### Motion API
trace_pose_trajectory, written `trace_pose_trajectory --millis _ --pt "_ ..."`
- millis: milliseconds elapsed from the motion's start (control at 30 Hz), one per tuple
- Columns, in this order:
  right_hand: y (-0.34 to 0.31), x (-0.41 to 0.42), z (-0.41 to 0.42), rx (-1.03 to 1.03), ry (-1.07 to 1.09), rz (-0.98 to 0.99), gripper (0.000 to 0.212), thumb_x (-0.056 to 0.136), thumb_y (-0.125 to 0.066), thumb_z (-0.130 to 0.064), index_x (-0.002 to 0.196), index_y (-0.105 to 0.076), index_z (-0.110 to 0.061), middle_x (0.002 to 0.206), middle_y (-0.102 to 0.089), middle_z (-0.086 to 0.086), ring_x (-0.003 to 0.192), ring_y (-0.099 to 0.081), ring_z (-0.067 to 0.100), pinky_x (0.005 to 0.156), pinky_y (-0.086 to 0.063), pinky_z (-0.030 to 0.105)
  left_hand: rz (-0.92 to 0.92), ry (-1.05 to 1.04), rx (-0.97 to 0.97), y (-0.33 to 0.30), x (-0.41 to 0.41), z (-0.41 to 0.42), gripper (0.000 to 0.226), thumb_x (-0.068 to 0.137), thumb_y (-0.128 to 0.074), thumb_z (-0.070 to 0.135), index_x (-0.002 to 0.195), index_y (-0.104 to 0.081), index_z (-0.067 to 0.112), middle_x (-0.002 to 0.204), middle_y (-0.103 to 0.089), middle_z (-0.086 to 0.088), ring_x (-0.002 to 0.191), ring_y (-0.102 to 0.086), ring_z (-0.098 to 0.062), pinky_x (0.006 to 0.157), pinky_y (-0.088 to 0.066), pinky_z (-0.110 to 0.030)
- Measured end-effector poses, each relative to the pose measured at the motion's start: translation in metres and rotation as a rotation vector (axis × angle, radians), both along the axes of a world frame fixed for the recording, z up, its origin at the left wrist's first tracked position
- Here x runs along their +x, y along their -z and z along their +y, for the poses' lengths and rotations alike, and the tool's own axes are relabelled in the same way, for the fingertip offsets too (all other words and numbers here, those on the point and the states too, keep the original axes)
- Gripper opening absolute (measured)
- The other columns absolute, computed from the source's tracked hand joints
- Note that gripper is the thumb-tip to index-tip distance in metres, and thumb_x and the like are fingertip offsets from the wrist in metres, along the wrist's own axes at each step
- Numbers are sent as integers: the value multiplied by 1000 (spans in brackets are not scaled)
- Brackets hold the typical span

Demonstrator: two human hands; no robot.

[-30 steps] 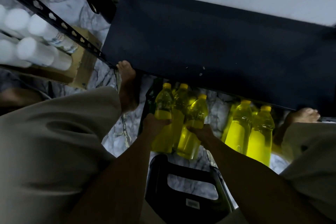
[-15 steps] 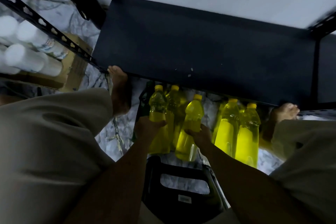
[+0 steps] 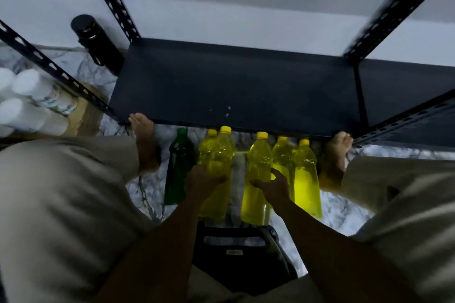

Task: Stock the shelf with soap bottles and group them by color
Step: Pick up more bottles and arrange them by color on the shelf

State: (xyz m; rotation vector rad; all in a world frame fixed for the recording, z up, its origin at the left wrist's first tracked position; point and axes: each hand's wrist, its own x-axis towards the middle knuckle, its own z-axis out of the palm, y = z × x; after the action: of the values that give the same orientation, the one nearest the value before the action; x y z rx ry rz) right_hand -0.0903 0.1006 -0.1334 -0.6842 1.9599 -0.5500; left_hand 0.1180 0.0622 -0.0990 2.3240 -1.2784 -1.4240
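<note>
**Both hands on yellow soap bottles below the shelf's front edge**

The left hand [image 3: 202, 181] is curled round the middle of a yellow soap bottle [image 3: 219, 155], with a second yellow bottle [image 3: 206, 145] pressed close against it on the left; whether the fingers take in both cannot be told. The right hand [image 3: 272, 186] grips another yellow bottle [image 3: 258, 162] at mid-height, thumb across its front. Just right of it stand two more yellow bottles [image 3: 306, 174], touching each other and held by neither hand. A dark green bottle [image 3: 178, 167] stands left of the yellow ones, near the left hand but apart from it.

All six bottles are on the marble-patterned floor [image 3: 344, 211], caps just under the front edge of the black metal shelf [image 3: 234, 91], whose top is bare but for a few pale specks. A black flask [image 3: 96, 42] stands past the shelf's back left corner. White-capped bottles [image 3: 27, 103] lie in a cardboard box [image 3: 86, 110] beyond the left upright. A black stool [image 3: 241, 261] sits between the person's knees.
</note>
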Motion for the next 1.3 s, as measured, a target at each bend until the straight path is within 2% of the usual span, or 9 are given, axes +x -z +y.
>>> trace_pose_trajectory --millis 133,233,300,400,500,667,967,1167,1300 --pt "-33 -5 13 -73 -14 15 101 46 -89 -46 136 -50 -23 123 -64 6 106 -62 28 83 -54 40 44 -67 -78 -22 -15 12 47 60 -88 46 94 -70 19 92 -70 -1 84 -67 -23 68 -50 -28" --pt "-53 -12 14 -144 32 -42 82 54 -93 -25 127 -59 -16 103 -70 3 93 -66 24 77 -55 38 92 -88 -158 -42 -31 22 34 60 -90 39 82 -69 23 74 -63 5 70 -63 -17 52 -38 -19" --pt "-60 -19 13 -201 53 -68 85 45 -96 -34 121 -62 -17 97 -73 -3 90 -69 20 82 -57 43 121 -89 -182 -51 -41 27 35 61 -90 37 88 -72 22 73 -63 7 67 -59 -13 50 -34 -18" --pt "-72 -32 7 -287 49 -81 100 34 -94 -52 123 -63 -18 100 -75 -6 92 -71 17 83 -58 46 150 -139 -223 -63 -53 29 37 61 -88 39 90 -71 22 79 -68 3 71 -61 -17 60 -41 -23" --pt "-115 -36 2 -373 32 -48 82 51 -95 -27 125 -61 -18 106 -70 -5 98 -67 17 87 -56 40 138 -132 -319 -77 -61 23 49 56 -87 51 92 -73 21 82 -72 2 76 -67 -20 63 -48 -26" --pt "-164 -38 -2 -573 5 -54 74 59 -91 -19 127 -61 -19 109 -70 -1 96 -68 14 84 -57 38 209 -124 -568 -123 -65 9 45 55 -86 50 92 -72 29 80 -72 10 75 -68 -12 67 -54 -31" --pt "-263 -24 -15 -878 78 -189 93 44 -92 -44 130 -59 -32 107 -74 -4 98 -71 16 84 -58 44 416 -87 -960 -231 -57 -13 36 57 -87 45 87 -70 49 79 -74 16 75 -72 -5 73 -60 -39" --pt "-341 -22 -20 -1020 29 -265 74 63 -88 -8 131 -60 -17 96 -76 3 86 -74 20 76 -60 40 488 -61 -1134 -300 -56 -28 36 58 -88 43 91 -72 42 85 -75 12 80 -73 -12 75 -60 -44" --pt "-391 -22 -19 -1121 -4 -296 65 67 -83 1 123 -61 -23 92 -76 0 82 -74 17 69 -60 28 519 -36 -1200 -343 -56 -35 38 58 -89 43 92 -72 43 89 -75 12 83 -73 -12 75 -60 -45"
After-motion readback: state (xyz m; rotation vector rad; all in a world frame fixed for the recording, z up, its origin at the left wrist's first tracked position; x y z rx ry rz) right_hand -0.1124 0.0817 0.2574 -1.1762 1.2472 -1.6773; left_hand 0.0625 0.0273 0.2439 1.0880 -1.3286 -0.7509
